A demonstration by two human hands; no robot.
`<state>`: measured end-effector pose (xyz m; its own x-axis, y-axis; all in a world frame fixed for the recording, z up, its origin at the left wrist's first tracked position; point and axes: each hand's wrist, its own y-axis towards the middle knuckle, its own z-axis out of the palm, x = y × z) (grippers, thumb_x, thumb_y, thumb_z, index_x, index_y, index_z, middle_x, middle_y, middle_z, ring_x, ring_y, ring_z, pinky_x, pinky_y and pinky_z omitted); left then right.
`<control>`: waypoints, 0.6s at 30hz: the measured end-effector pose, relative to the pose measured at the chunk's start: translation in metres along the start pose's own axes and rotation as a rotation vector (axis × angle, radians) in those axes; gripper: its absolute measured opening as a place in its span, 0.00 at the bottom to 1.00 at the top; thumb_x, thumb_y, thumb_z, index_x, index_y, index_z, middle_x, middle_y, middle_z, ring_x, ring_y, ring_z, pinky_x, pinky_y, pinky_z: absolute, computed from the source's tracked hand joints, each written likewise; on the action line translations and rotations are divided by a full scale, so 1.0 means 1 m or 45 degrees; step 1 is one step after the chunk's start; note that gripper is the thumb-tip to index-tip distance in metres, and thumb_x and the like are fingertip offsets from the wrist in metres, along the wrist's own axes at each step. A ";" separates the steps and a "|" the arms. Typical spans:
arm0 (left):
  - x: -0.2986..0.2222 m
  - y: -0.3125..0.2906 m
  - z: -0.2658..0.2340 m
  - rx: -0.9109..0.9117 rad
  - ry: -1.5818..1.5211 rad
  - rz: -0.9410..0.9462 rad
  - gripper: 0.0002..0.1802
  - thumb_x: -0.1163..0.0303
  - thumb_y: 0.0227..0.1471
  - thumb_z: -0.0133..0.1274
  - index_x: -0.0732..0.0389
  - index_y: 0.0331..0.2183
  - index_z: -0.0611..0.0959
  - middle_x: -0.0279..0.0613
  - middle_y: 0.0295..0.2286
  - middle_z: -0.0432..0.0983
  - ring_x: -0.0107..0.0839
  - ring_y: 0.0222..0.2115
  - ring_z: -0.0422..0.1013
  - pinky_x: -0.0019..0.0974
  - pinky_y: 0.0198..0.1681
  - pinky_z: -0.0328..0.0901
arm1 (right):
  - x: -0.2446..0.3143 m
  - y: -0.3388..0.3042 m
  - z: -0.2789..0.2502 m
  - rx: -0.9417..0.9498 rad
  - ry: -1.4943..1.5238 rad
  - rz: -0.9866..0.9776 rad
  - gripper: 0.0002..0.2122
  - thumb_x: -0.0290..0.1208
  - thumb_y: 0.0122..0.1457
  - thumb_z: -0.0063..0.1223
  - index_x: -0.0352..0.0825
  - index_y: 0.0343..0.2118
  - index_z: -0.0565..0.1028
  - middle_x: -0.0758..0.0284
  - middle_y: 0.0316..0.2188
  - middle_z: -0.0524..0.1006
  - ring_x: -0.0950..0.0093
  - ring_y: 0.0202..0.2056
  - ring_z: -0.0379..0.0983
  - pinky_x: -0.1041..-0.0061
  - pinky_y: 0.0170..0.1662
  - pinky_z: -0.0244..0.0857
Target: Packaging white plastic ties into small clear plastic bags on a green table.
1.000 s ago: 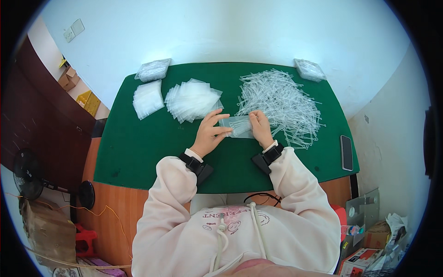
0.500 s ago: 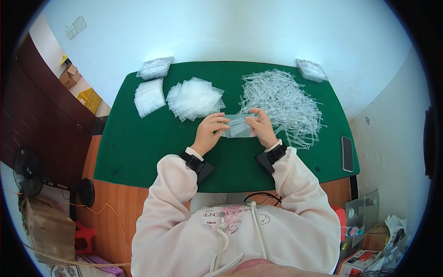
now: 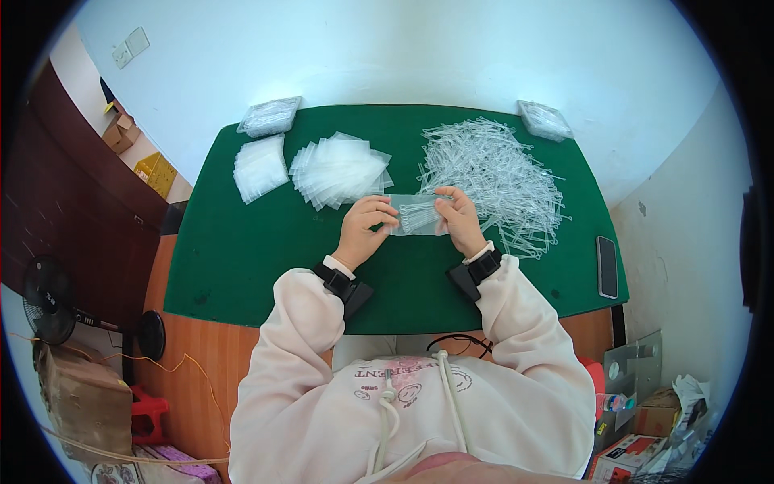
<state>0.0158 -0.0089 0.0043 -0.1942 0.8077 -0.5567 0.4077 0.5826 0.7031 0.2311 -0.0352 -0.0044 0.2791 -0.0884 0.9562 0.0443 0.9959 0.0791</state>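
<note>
My left hand (image 3: 360, 231) has thumb and fingers clamped on the left end of a clear bag (image 3: 418, 231), and my right hand (image 3: 463, 226) pinches its right end. The bag spans the gap between my fingertips, thin clear sticks (image 3: 417, 214) bundled inside it. Just beyond my right fingers spreads a heap of similar sticks (image 3: 492, 165). Beyond my left fingers lies a fanned pile of translucent bags (image 3: 339, 169). A phone (image 3: 606, 267) rests well to their right on the green table (image 3: 250, 258).

A green desk (image 3: 234, 258) carries a heap of clear sticks (image 3: 490, 181); left of the heap lie fanned bags (image 3: 339, 171), a bag stack (image 3: 260, 168) and a clear pack (image 3: 271, 118); to its right, a phone (image 3: 606, 268).
</note>
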 end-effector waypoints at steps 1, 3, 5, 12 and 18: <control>0.000 0.000 0.000 -0.004 -0.002 0.001 0.08 0.81 0.33 0.55 0.59 0.22 0.80 0.33 0.29 0.76 0.36 0.41 0.69 0.35 0.41 0.65 | -0.001 0.000 0.000 -0.002 -0.004 -0.005 0.12 0.26 0.55 0.47 0.31 0.42 0.65 0.72 0.18 0.69 0.85 0.15 0.62 0.86 0.17 0.58; -0.001 0.001 -0.001 -0.011 -0.006 0.004 0.07 0.81 0.34 0.56 0.59 0.22 0.80 0.33 0.28 0.76 0.36 0.40 0.69 0.35 0.41 0.65 | -0.002 0.000 0.000 -0.006 -0.012 -0.015 0.11 0.27 0.56 0.46 0.32 0.41 0.67 0.73 0.18 0.69 0.85 0.14 0.61 0.86 0.17 0.59; -0.003 0.002 0.000 -0.034 -0.017 0.010 0.06 0.80 0.35 0.56 0.60 0.22 0.80 0.35 0.28 0.76 0.37 0.39 0.70 0.35 0.40 0.65 | -0.002 0.000 -0.001 -0.009 -0.049 -0.006 0.10 0.28 0.56 0.46 0.32 0.40 0.67 0.73 0.18 0.68 0.86 0.15 0.62 0.86 0.18 0.59; -0.002 -0.003 0.004 -0.219 -0.078 -0.213 0.03 0.77 0.41 0.56 0.63 0.24 0.78 0.39 0.24 0.76 0.32 0.29 0.73 0.31 0.34 0.66 | 0.001 -0.002 0.006 -0.042 -0.144 -0.080 0.09 0.31 0.58 0.44 0.33 0.38 0.69 0.75 0.20 0.66 0.86 0.21 0.61 0.87 0.23 0.58; 0.002 -0.007 0.006 -0.206 -0.471 -0.548 0.04 0.75 0.46 0.54 0.66 0.25 0.77 0.36 0.22 0.75 0.20 0.23 0.69 0.24 0.27 0.64 | -0.008 -0.001 0.000 -0.029 -0.683 -0.524 0.06 0.30 0.56 0.47 0.32 0.32 0.70 0.75 0.23 0.65 0.86 0.24 0.59 0.87 0.28 0.55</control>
<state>0.0182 -0.0115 -0.0043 0.0243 0.4272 -0.9038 0.2140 0.8809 0.4222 0.2291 -0.0358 -0.0119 -0.2798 -0.4323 0.8572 0.0670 0.8819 0.4666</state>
